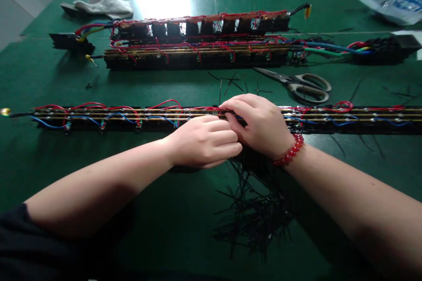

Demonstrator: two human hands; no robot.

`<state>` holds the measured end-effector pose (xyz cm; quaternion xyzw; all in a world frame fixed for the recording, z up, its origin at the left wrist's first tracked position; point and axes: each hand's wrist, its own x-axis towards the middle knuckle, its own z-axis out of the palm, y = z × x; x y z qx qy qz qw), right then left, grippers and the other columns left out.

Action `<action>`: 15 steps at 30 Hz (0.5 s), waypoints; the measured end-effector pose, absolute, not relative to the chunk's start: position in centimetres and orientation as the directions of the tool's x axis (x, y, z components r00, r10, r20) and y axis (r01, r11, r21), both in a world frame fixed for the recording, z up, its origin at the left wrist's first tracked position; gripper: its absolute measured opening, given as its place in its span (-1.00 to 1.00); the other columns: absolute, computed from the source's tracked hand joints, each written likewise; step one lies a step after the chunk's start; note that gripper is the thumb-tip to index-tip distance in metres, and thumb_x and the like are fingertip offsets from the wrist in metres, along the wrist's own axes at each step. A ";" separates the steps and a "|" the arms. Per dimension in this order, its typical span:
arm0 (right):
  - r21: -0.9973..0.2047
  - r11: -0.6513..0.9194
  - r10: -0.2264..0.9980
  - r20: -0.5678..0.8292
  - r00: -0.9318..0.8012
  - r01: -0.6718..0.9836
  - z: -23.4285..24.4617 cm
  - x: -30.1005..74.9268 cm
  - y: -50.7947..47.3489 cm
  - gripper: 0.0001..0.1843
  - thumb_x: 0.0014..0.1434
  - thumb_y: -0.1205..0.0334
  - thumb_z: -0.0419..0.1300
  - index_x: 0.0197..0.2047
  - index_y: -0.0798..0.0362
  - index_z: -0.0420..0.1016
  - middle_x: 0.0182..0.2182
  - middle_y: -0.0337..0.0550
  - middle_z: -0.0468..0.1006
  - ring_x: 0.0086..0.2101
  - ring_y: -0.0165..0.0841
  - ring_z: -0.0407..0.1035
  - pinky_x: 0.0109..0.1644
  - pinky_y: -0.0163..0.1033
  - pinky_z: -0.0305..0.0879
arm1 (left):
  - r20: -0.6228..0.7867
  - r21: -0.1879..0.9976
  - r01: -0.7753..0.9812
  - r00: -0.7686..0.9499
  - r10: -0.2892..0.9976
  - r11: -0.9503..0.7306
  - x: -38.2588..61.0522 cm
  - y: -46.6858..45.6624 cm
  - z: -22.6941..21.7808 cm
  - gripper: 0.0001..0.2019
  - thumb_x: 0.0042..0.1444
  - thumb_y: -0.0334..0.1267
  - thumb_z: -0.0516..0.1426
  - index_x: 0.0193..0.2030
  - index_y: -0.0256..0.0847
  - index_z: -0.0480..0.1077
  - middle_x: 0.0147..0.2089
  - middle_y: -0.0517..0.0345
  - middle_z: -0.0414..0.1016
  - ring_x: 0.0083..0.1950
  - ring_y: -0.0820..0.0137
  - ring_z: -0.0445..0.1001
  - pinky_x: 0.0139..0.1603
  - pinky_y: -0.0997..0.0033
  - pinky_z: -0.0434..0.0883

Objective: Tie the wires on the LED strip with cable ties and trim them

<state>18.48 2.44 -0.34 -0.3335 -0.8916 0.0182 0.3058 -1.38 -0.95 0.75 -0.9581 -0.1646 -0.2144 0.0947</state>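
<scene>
A long black assembly point(145, 125) runs across the table, with brass-coloured rods along its top and red and blue wires looped beside them. Over its middle, my left hand point(207, 140) is closed, its fingers curled and their tips hidden. My right hand point(260, 125), with a red bead bracelet point(289, 151) at the wrist, bends over the same spot, thumb and index finger drawn together against the rods. Whatever lies between the fingers of either hand is too hidden to name. Below the hands is a heap of thin black strips point(253, 215), which look like cable ties.
Scissors point(293, 84) lie behind my right hand among loose black strips point(232, 81). Farther back rest two more wired assemblies point(198, 61), with thick coloured cables at their ends. A pale cloth glove point(102, 5) is at back left, a plastic packet point(395, 4) at back right.
</scene>
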 end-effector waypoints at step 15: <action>-0.233 0.775 0.610 0.519 -0.599 0.587 -0.4 18.5 2.5 -0.74 0.33 0.30 0.07 -0.08 0.04 0.58 -0.17 -0.03 0.67 -0.13 -0.18 0.53 -0.03 -0.07 0.44 | 0.184 0.011 0.279 0.943 0.277 -0.960 -1.4 -0.3 0.6 -0.76 0.29 -0.29 0.07 -0.01 -0.09 0.52 -0.14 0.10 0.60 -0.15 0.26 0.51 -0.07 0.21 0.38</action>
